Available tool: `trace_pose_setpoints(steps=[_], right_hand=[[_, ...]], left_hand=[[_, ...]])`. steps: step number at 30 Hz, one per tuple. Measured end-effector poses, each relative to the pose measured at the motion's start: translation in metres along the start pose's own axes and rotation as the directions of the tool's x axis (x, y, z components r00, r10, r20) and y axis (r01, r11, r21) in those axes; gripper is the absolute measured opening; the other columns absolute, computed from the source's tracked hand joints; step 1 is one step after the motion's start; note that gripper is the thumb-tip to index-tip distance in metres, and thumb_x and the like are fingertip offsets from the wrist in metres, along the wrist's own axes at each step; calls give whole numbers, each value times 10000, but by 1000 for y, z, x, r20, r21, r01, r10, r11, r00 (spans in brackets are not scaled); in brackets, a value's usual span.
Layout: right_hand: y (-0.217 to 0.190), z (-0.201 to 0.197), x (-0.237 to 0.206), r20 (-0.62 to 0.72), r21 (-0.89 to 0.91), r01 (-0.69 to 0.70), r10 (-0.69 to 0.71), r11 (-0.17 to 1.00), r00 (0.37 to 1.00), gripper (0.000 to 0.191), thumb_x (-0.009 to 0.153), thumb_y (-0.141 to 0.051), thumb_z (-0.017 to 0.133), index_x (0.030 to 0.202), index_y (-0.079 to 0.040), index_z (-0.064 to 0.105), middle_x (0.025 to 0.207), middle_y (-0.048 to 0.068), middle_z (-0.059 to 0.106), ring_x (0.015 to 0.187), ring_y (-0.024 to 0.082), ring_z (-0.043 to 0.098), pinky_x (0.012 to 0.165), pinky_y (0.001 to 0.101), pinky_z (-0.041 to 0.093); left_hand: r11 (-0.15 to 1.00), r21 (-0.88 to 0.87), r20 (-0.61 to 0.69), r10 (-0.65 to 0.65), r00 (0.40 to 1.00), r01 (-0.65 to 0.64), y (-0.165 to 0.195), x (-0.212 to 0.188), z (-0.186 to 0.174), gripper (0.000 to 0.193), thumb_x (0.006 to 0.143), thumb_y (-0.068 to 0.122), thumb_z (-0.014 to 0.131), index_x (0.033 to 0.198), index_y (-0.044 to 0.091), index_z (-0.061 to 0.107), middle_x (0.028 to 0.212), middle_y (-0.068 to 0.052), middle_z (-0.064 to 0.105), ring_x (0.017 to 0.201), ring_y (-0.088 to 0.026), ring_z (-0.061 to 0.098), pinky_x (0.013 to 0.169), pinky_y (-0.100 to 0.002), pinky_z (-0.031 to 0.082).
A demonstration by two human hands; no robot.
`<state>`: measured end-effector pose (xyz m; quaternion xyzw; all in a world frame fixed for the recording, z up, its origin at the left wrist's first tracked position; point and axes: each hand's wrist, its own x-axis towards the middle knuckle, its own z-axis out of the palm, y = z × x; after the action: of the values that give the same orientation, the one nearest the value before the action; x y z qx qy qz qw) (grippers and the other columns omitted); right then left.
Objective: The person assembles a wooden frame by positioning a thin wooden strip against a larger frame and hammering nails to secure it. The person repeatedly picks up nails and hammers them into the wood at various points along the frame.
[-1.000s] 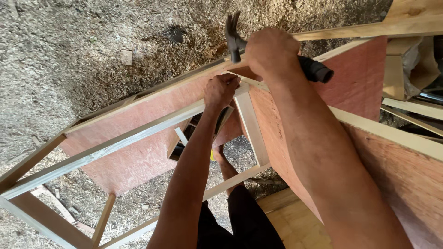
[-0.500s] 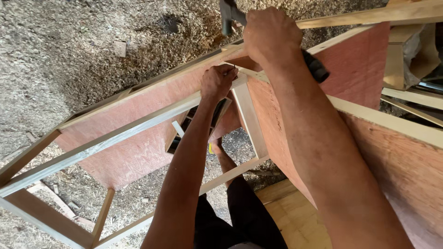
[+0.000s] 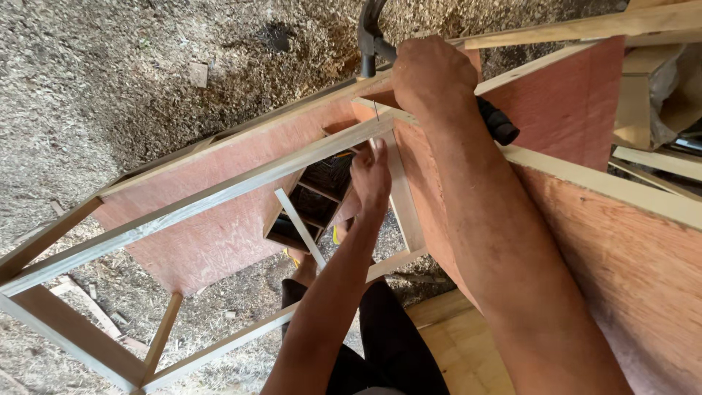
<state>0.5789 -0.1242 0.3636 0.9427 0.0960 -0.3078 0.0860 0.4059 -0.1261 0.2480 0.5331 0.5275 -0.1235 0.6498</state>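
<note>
Nearest, the right hand (image 3: 431,77) is closed around the black handle of a hammer (image 3: 374,40), whose head is raised just above the top rail of a wooden frame (image 3: 219,194). A little farther, the left hand (image 3: 371,174) is held at the corner of the frame, fingers pinching a thin nail (image 3: 376,111) that stands upright on the rail. The nailing step seems to be in hand: a straight blow on the nail is called for, with the fingers kept clear. Beyond lies sawdust on the floor (image 3: 110,73).
</note>
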Motion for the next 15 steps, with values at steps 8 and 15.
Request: trace_pose_setpoints(steps=[8, 15], right_hand=[[-1, -2, 3, 27, -19, -12, 12, 1000, 1000, 241, 936, -103, 585, 1100, -63, 756, 1117, 212, 709, 1025, 405, 695, 810, 537, 574], [-8, 1, -1, 99, -41, 21, -17, 999, 995, 261, 1008, -145, 539, 1140, -39, 738, 1082, 210, 711, 1010, 379, 711, 815, 540, 576]], left_hand=[[983, -166, -104, -91, 990, 73, 25, 18, 29, 575, 917, 351, 709, 1288, -85, 655, 1289, -235, 693, 1183, -322, 672, 1008, -391, 498], [969, -220, -43, 103, 994, -110, 19, 10, 23, 499, 913, 249, 703, 1299, -57, 627, 1247, -206, 695, 1150, -297, 665, 982, -395, 500]])
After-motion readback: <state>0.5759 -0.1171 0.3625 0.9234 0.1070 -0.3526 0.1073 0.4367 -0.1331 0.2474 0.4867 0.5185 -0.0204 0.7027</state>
